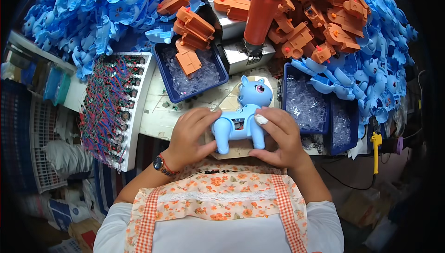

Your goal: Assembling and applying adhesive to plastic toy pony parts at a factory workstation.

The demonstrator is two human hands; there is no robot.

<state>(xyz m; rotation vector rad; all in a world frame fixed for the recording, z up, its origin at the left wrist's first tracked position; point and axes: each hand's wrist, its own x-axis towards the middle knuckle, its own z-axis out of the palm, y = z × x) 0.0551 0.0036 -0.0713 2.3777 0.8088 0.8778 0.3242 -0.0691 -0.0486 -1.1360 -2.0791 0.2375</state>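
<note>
Holding blue pony toy (245, 112) at 12 o'clock from apron (218, 208), L hand (189, 132) grips its 9 o'clock end, R hand (283, 134) its 3 o'clock end. Long axis runs 9-to-3, btwn both hands.

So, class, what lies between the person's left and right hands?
A blue toy animal, held between the left hand and right hand; the head view shows it.

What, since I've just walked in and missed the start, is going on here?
A person holds a blue toy pony in both bare hands, the left hand at its rump and the right hand at its chest. An opening in its side shows parts inside. Orange plastic housings and blue plastic shells are heaped beyond.
</note>
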